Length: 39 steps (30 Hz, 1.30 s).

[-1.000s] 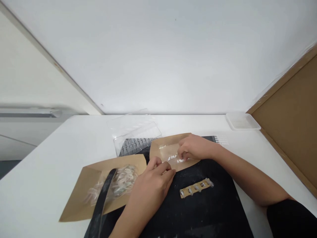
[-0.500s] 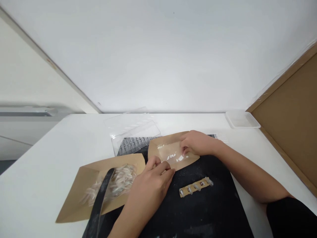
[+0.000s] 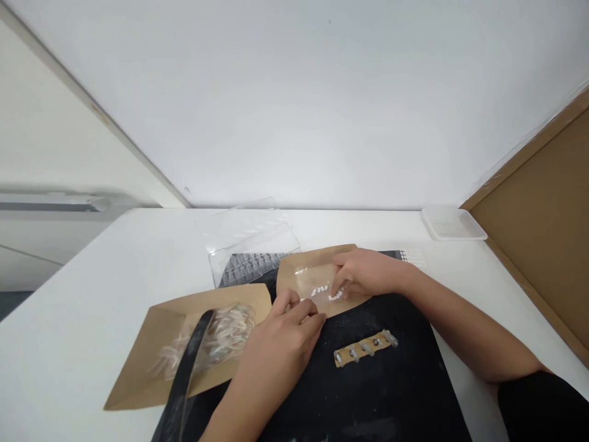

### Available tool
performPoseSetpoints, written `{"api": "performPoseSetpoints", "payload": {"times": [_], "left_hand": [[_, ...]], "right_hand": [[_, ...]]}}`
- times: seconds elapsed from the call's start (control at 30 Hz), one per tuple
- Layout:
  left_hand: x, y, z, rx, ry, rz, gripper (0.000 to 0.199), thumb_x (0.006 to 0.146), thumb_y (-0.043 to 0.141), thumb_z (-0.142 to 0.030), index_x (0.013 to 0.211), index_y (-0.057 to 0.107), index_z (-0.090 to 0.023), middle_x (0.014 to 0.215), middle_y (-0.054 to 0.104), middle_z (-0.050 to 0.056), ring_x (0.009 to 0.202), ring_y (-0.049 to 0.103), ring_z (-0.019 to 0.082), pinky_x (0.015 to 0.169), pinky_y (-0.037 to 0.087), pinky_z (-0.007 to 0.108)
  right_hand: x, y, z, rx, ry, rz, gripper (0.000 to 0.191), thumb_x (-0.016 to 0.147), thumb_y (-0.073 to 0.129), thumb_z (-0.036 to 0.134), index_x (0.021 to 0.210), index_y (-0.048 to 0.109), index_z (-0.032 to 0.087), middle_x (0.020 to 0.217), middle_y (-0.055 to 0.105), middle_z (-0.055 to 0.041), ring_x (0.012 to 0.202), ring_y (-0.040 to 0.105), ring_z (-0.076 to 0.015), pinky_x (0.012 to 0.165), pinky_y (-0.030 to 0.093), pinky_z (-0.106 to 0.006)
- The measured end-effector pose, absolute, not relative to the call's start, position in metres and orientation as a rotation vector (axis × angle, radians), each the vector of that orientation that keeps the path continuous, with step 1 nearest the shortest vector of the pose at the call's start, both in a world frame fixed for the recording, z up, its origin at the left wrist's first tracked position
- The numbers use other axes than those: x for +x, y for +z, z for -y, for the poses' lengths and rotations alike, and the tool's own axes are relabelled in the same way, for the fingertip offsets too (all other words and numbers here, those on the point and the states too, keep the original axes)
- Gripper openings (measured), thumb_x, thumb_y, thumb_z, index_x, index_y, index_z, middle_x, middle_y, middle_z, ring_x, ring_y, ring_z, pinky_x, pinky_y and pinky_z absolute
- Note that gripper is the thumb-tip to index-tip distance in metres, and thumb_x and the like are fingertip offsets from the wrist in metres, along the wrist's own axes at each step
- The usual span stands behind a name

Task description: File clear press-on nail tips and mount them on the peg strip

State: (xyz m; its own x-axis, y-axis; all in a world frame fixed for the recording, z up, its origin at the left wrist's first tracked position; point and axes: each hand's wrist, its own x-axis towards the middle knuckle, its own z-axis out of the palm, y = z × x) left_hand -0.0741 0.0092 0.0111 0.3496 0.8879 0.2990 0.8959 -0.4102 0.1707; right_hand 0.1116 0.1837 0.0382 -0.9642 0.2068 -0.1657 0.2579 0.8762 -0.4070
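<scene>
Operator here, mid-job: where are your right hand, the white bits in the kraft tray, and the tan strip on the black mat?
Right hand (image 3: 368, 273), head view, on the back of the hand.
White bits (image 3: 319, 291), head view, on the upper cluster.
Tan strip (image 3: 365, 350), head view, on its middle.

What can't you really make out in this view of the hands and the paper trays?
All from the head view:
The small white pieces in the far kraft paper tray: too small to tell their shape, and the right hand hides any beneath it.
The clear pieces in the near kraft paper tray: a black strip and the left hand hide part of them.
The dark contents of the clear plastic box: blurred through the plastic.
</scene>
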Motion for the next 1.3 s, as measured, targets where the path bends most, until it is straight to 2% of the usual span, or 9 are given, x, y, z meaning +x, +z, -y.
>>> {"api": "performPoseSetpoints", "payload": {"times": [0.13, 0.27, 0.47, 0.7, 0.9, 1.07, 1.3], "left_hand": [[-0.074, 0.011, -0.009, -2.552, -0.55, 1.697, 0.019, 0.101, 0.063, -0.017, 0.085, 0.072, -0.019, 0.083, 0.067, 0.006, 0.088, 0.048, 0.025, 0.071, 0.046, 0.035], [-0.074, 0.011, -0.009, -2.541, -0.563, 1.692, 0.02, 0.101, 0.063, -0.018, 0.083, 0.072, -0.02, 0.082, 0.065, 0.006, 0.088, 0.049, 0.025, 0.07, 0.045, 0.034], [-0.074, 0.01, -0.009, -2.526, -0.58, 1.667, 0.02, 0.102, 0.062, -0.017, 0.083, 0.072, -0.019, 0.081, 0.065, 0.006, 0.086, 0.048, 0.025, 0.071, 0.045, 0.036], [-0.074, 0.01, -0.008, -2.527, -0.579, 1.688, 0.024, 0.104, 0.059, -0.019, 0.085, 0.073, -0.019, 0.081, 0.066, 0.006, 0.087, 0.049, 0.025, 0.067, 0.043, 0.035], [-0.074, 0.01, -0.008, -2.502, -0.586, 1.678, 0.024, 0.104, 0.058, -0.019, 0.084, 0.072, -0.018, 0.082, 0.066, 0.006, 0.088, 0.049, 0.025, 0.067, 0.044, 0.035], [-0.074, 0.011, -0.007, -2.511, -0.578, 1.683, 0.021, 0.103, 0.061, -0.018, 0.084, 0.07, -0.018, 0.082, 0.066, 0.005, 0.088, 0.048, 0.025, 0.068, 0.044, 0.035], [-0.073, 0.011, -0.007, -2.506, -0.573, 1.686, 0.02, 0.103, 0.061, -0.018, 0.085, 0.07, -0.018, 0.082, 0.066, 0.005, 0.089, 0.048, 0.025, 0.068, 0.042, 0.034]], "right_hand": [[0.109, 0.029, -0.186, 0.358, -0.58, -2.983, 0.026, 0.087, 0.081, 0.014, 0.108, 0.085, 0.03, 0.095, 0.069, -0.0018, 0.079, 0.06, -0.0136, 0.071, 0.041, -0.026], [0.108, 0.02, -0.188, 0.293, -0.598, -3.013, 0.022, 0.088, 0.076, 0.007, 0.099, 0.085, 0.025, 0.089, 0.072, -0.0005, 0.079, 0.062, -0.0133, 0.07, 0.04, -0.025], [0.105, 0.024, -0.182, 0.258, -0.234, -3.055, 0.016, 0.091, 0.072, 0.012, 0.078, 0.077, 0.019, 0.079, 0.069, -0.0017, 0.078, 0.059, -0.0172, 0.068, 0.035, -0.03], [0.105, 0.02, -0.179, 0.421, -0.081, -3.05, 0.015, 0.097, 0.065, 0.012, 0.088, 0.077, 0.013, 0.092, 0.073, -0.0094, 0.092, 0.063, -0.0229, 0.084, 0.045, -0.035], [0.113, 0.029, -0.186, 0.503, -0.414, -3.047, 0.015, 0.101, 0.062, 0.015, 0.098, 0.077, 0.016, 0.104, 0.074, -0.0093, 0.094, 0.065, -0.0216, 0.083, 0.048, -0.033], [0.119, 0.038, -0.191, 0.632, -0.572, -2.964, 0.018, 0.104, 0.059, 0.02, 0.094, 0.073, 0.016, 0.1, 0.074, -0.0072, 0.086, 0.065, -0.0195, 0.077, 0.045, -0.031], [0.124, 0.048, -0.195, 0.581, -0.927, -2.922, 0.017, 0.104, 0.058, 0.018, 0.105, 0.075, 0.016, 0.11, 0.076, -0.0075, 0.102, 0.067, -0.0201, 0.089, 0.05, -0.032]]}}
